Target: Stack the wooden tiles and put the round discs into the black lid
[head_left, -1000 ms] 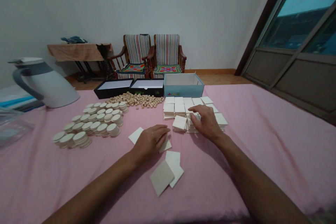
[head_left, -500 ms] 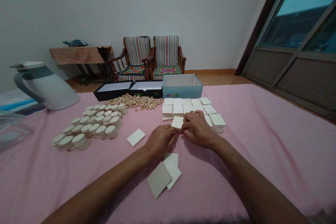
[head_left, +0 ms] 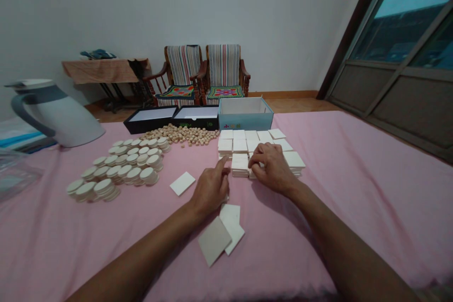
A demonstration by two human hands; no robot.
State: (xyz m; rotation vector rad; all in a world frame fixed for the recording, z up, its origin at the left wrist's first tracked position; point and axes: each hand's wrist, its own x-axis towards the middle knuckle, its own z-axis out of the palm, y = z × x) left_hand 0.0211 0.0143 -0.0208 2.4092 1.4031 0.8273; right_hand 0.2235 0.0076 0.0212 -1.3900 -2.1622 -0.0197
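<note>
Square white tiles stand in several stacks in rows. My left hand is just left of the front stack of tiles, its index finger stretched forward and the other fingers bent under. A small pale edge shows beneath that palm, too little to identify. My right hand rests over the stacks beside the front one, its fingers curled and its fingertips close to that stack's right side. What lies under these fingers is hidden. Nearer me, a few loose tiles overlap on the cloth, and a single tile lies left of my left hand.
Stacks of round white discs cover the left of the pink cloth. Small wooden cubes are heaped behind them. Two black trays and a light blue box stand along the back. A white jug stands far left.
My left hand has drawn back slightly to the left and its index finger has straightened. The front tile stack now shows between my hands. My right hand has shifted slightly right.
</note>
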